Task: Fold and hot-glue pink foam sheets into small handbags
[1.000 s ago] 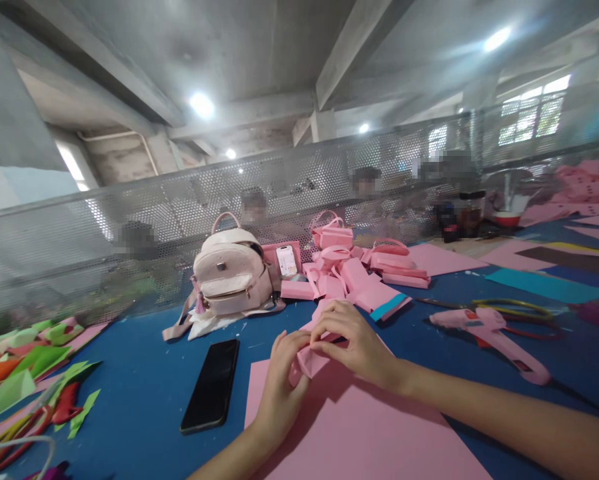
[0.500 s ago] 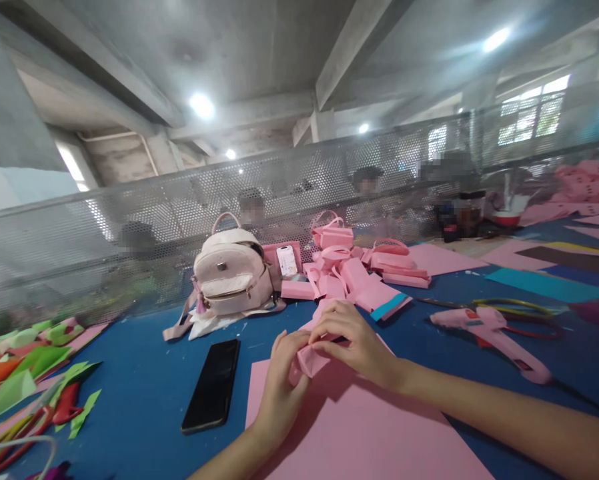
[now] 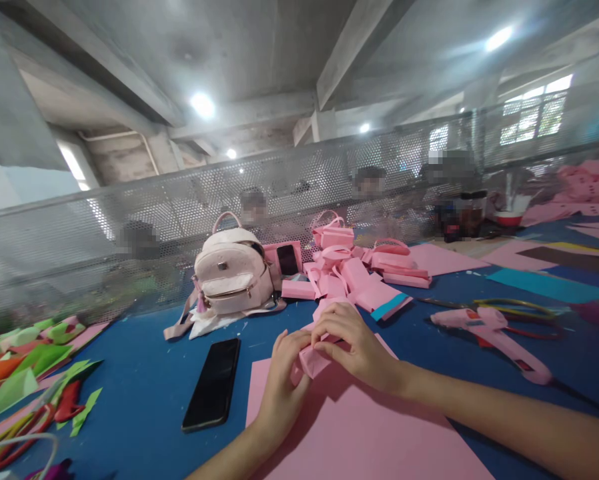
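Note:
Between my two hands is a small folded pink paper piece (image 3: 313, 362), box-like at its near end. My left hand (image 3: 285, 373) grips its left side, thumb below and fingers over the top. From the right, my right hand (image 3: 352, 343) pinches the upper edge with thumb and fingertips; its fingers hide part of the piece. Beneath both hands lies a large flat pink sheet (image 3: 369, 427). Just beyond them sits a pile of folded pink paper pieces (image 3: 347, 267), one with a blue strip.
A black phone (image 3: 212, 383) lies left of the sheet, with a pale backpack (image 3: 234, 270) behind it. To the right are a pink glue gun (image 3: 494, 337) and yellow-and-red-handled scissors (image 3: 519, 310). Green paper scraps (image 3: 39, 360) and red scissors (image 3: 69, 403) occupy the left. A perforated metal screen (image 3: 179, 220) stands behind.
Both hands keep nearly the same hold on the folded paper piece. The screen of the phone propped beside the backpack has gone from lit to dark.

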The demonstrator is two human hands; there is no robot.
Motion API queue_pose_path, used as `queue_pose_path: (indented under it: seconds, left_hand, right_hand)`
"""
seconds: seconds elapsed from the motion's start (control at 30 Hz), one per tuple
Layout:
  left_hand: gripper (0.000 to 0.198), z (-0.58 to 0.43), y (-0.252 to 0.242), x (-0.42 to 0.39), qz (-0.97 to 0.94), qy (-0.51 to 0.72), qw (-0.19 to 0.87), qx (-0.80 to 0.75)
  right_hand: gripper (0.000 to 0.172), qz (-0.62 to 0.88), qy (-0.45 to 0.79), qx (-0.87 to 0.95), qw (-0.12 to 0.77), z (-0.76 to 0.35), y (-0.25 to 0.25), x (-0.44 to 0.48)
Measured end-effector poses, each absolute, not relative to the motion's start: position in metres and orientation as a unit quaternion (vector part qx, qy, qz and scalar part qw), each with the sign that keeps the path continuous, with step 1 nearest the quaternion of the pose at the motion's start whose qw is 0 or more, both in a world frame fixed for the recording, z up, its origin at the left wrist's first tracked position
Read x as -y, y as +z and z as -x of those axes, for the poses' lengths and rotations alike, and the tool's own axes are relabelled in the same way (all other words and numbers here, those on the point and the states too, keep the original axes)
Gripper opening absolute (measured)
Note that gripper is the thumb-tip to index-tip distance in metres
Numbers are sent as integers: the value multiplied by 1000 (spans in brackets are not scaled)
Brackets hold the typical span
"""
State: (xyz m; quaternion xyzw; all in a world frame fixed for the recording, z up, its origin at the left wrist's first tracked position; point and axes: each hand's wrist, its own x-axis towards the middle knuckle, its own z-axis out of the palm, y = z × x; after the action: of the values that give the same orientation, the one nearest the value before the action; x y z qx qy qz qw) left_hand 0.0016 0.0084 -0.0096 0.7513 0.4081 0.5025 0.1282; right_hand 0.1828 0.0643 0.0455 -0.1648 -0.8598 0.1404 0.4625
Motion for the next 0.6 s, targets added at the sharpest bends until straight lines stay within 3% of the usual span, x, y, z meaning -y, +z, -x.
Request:
queue_pose_path:
  seconds: [0.37,0.6]
  left_hand:
    - [41,0,-12,-9,-756,498,108,-412]
    - [43,-1,-10,-9,-743,501,112,-430]
  right_hand:
    - [16,210,238,820,477,-181,43,-66]
    - [22,199,227,819,488,-183,46,-69]
